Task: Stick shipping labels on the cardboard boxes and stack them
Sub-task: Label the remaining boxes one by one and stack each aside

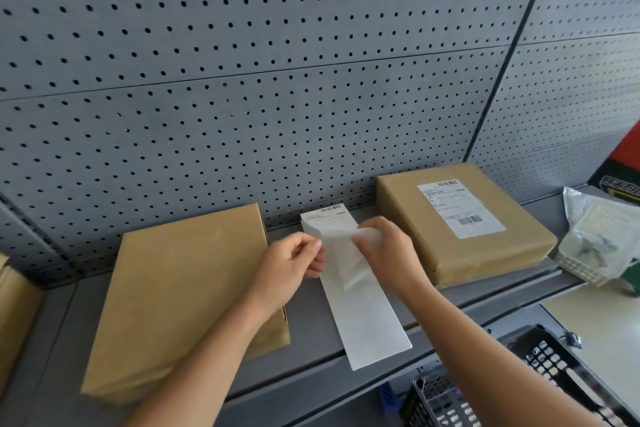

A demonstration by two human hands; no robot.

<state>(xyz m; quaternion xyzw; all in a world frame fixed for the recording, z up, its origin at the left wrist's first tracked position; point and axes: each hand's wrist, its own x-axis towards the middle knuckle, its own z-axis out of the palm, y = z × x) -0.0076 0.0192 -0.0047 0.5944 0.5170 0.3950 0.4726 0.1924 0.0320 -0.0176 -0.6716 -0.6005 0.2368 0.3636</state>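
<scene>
A long white strip of label backing paper point(370, 319) lies on the grey shelf between two flat brown cardboard boxes. At its far end sits a printed shipping label point(329, 217). My left hand point(294, 267) pinches the strip's left edge. My right hand point(384, 250) grips a curled, peeled-up piece of the paper just above it. The left box point(180, 288) has a bare top. A shipping label point(460, 208) is stuck on top of the right box point(460, 225).
A grey pegboard wall point(242, 80) stands behind the shelf. Part of another brown box point(14, 315) shows at the far left. Clear plastic bags point(602, 236) lie at the right, and a black mesh basket point(540, 378) sits at the lower right.
</scene>
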